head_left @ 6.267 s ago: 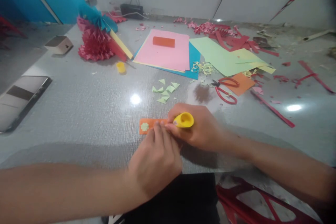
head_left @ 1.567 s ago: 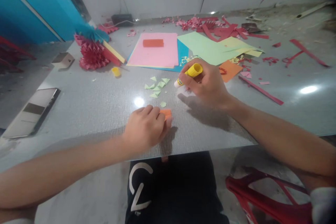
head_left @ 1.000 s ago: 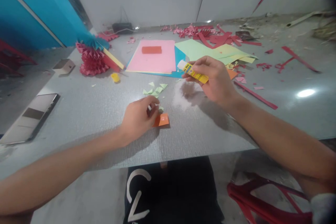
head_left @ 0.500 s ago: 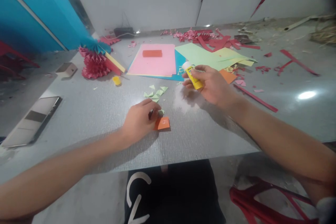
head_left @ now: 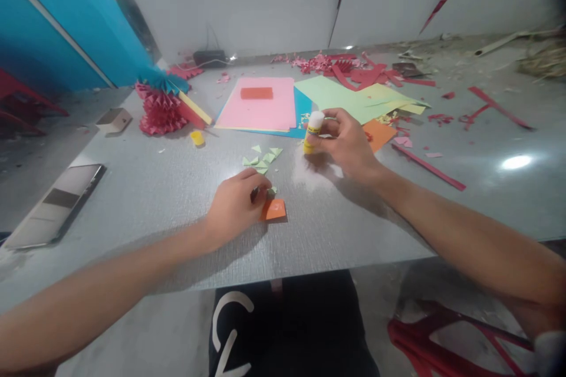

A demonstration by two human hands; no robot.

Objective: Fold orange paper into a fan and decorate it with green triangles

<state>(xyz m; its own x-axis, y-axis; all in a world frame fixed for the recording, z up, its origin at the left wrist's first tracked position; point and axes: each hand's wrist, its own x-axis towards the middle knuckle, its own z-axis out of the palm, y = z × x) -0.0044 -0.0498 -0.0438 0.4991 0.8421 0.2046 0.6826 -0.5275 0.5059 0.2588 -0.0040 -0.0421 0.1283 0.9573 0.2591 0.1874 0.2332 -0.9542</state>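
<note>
A yellow glue stick (head_left: 311,136) with a white top stands nearly upright in my right hand (head_left: 347,144), whose fingers are wrapped round it. My left hand (head_left: 236,203) rests low over the table, thumb and fingers closed at the edge of a small orange paper piece (head_left: 276,210) with a pale smear on it. A bit of green paper (head_left: 272,191) shows by its fingertips; whether they touch it I cannot tell. Just beyond lie several small folded green paper pieces (head_left: 265,159). A yellow cap (head_left: 197,139) sits farther left.
Pink sheets (head_left: 260,112) and green sheets (head_left: 331,91) lie at the back. A pleated red and blue paper craft (head_left: 161,106), a small box (head_left: 114,121) and a phone (head_left: 57,203) occupy the left. Red strips (head_left: 428,168) are scattered right. A red chair (head_left: 420,336) stands below.
My right hand has moved slightly left, turning the glue stick from a leftward tilt to nearly upright. My left hand and the orange paper piece stay almost where they were.
</note>
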